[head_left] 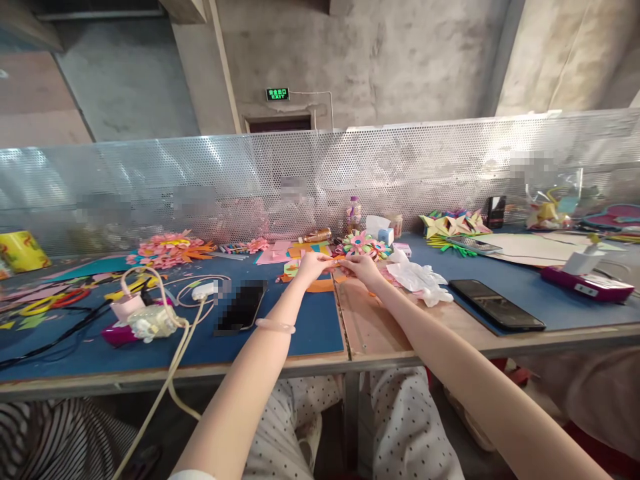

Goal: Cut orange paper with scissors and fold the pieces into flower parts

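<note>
Over the middle of the table, my left hand (pixel 314 265) and my right hand (pixel 363 269) meet with their fingertips close together. Both pinch a small piece of orange paper (pixel 341 259), most of it hidden by the fingers. Just beneath, an orange paper sheet (pixel 320 286) lies near the seam of the table. Right behind my right hand sits a paper flower bunch (pixel 361 244) in pink, green and white. Crumpled white tissue (pixel 417 279) rests to the right of that hand. Pink paper sheets (pixel 273 253) lie behind my left hand.
A phone (pixel 243 305) lies left of my left forearm, and another phone (pixel 495 304) lies at right. Cables run from a power strip (pixel 120 333) over the table's front edge. A perforated metal screen (pixel 390 167) closes off the back. Pink paper flowers (pixel 167 249) stand at left.
</note>
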Motion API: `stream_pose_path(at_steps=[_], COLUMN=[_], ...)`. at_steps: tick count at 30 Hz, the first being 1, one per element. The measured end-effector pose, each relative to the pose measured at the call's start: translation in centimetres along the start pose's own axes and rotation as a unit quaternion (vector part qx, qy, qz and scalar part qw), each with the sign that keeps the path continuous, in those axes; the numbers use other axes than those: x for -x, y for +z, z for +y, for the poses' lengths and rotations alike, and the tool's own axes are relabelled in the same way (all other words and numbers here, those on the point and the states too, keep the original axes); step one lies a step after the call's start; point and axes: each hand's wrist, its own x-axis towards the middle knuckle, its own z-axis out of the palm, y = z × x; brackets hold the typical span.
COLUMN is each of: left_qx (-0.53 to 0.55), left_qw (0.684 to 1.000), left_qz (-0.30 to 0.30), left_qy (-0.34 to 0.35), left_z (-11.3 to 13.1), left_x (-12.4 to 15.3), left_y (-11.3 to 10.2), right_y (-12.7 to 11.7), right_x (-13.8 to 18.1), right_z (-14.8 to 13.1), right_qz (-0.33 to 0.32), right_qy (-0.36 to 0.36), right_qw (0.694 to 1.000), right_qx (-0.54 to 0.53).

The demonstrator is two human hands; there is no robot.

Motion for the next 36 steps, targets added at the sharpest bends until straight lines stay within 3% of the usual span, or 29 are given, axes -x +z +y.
stream_pose_path(at_steps=[14, 25, 31, 36], left_qx=[-0.073, -0.060, -0.037, -0.041], left_qw=[0.996, 0.998, 0.998, 0.999], left_qz=[0.022, 0.014, -0.057, -0.022], left_qy=[0.040, 0.016, 0.010, 0.008], left_z=[-0.3, 0.1, -0.9, -1.3], left_x=[0.0, 0.5, -0.1, -0.4], left_y=[-0.2, -0.2, -0.3, -0.4], right_y=[-0.1, -0.4, -1.0, -1.1], right_x=[0.1, 0.4, -0.3, -0.4], right_z=[0.3, -0.5, 0.3, 0.5], right_qz=[-0.071, -0.057, -0.066, -0.069], right_qy=[0.030, -0.011, -0.013, 0.009], right_qw=[0.995, 0.993, 0.993, 0.995], right_qx=[0.057, 0.104, 0.093, 0.077])
